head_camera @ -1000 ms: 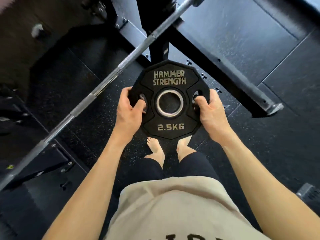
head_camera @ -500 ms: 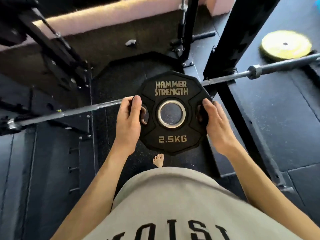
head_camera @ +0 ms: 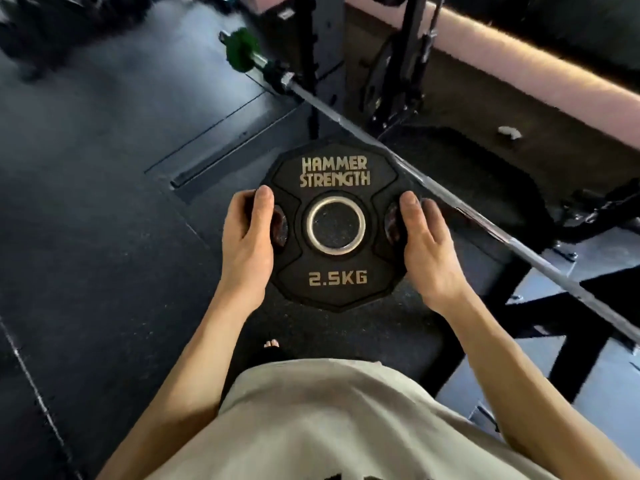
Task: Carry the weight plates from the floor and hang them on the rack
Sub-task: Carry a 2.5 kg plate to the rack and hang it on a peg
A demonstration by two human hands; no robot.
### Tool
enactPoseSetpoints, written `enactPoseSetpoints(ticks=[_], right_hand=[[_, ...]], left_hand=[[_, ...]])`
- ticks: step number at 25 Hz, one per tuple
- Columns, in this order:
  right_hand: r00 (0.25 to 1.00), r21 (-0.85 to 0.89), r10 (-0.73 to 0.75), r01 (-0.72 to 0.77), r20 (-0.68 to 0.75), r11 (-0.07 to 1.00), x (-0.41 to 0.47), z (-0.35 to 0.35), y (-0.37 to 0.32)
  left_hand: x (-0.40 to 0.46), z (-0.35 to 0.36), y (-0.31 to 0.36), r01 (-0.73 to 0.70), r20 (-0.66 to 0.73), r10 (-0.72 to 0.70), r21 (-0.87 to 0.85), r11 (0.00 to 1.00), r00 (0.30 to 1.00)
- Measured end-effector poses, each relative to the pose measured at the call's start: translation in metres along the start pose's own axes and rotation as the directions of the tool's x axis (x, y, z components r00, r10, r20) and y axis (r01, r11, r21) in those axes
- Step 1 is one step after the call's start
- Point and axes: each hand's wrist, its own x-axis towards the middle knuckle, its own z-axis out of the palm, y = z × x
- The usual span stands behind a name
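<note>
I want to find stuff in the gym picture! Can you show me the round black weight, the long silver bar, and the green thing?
weight plate (head_camera: 335, 284), head view, on its lower face by the 2.5KG lettering.
barbell (head_camera: 349, 123), head view, on its bare silver shaft.
green plate (head_camera: 241, 50), head view, blurred, at the bar's far end.

Scene is dimly lit overall; a warm strip of light is seen along the pink wall base (head_camera: 519, 64) at upper right, and a cool sheen is picked up on the dark floor (head_camera: 104, 202). The weight plate (head_camera: 334, 271) lettering is rendered sharp at centre, while motion blur is smeared across the top-left corner and right edge. Wide-angle bending is noted on the barbell (head_camera: 485, 223) toward the frame edges.
</note>
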Motion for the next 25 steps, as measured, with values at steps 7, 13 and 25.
enactPoseSetpoints(ticks=[7,13,25], right_hand=[[0.886,-0.071,-0.082,0.128,0.457,0.989,-0.043,0.186,-0.012],[0.774,-0.037,-0.094,0.15,0.627,0.988,-0.109,0.361,-0.006],[0.644,-0.069,-0.02,0.114,0.765,0.991,-0.072,0.615,-0.023]], left_hand=[[-0.034,-0.195,-0.008,-0.04,-0.431,0.023,-0.029,0.999,0.902],[-0.045,-0.372,-0.015,-0.036,-0.59,0.029,0.0,0.999,0.807],[0.077,-0.559,-0.033,-0.027,-0.706,0.0,-0.028,0.999,0.709]])
